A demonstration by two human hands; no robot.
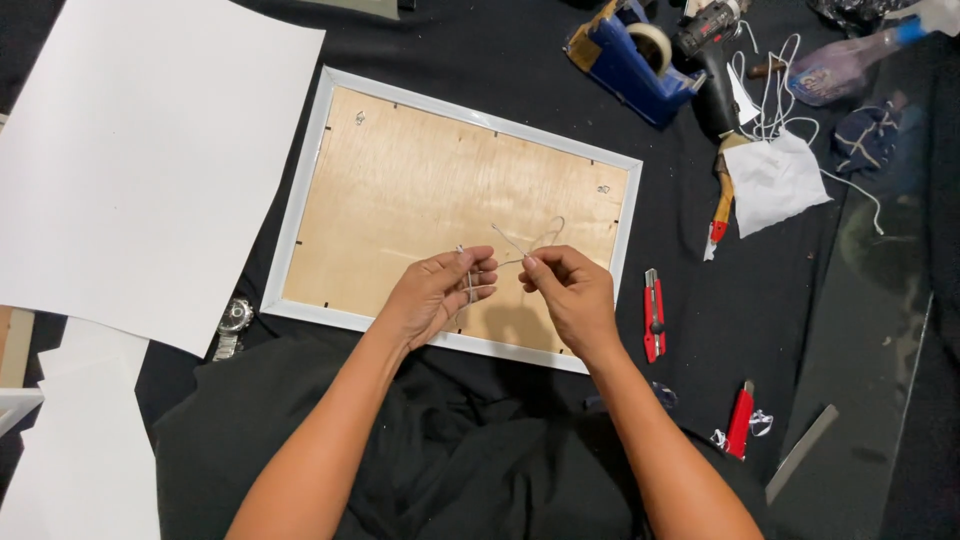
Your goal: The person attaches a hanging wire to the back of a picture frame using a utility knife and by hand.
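A thin white string [520, 245] is held between both hands above the wooden back of a white frame [300, 215]. The left hand [435, 295] is closed narrowly on one end, which is pinched between thumb and curled fingers [482, 280]. The right hand [565, 290] is closed on the other part, with the string gripped between thumb and forefinger near the fingertips. Between and beyond the hands a loose loop of string is seen, lifted over the board near the frame's middle; whether it touches the board cannot be told.

The frame is laid face down on a black cloth [500, 50], tilted a little, its lower edge just under the wrists. A large white sheet [140, 160] is spread to the left, touching the frame's upper left corner. A watch [233, 322] is placed near the frame's lower left corner. To the right, two red cutters [653, 315] [740, 420] are laid apart on the cloth. Further up, a blue tape dispenser [625, 60], a glue gun [712, 80] and a white rag [775, 180] with cord are grouped.
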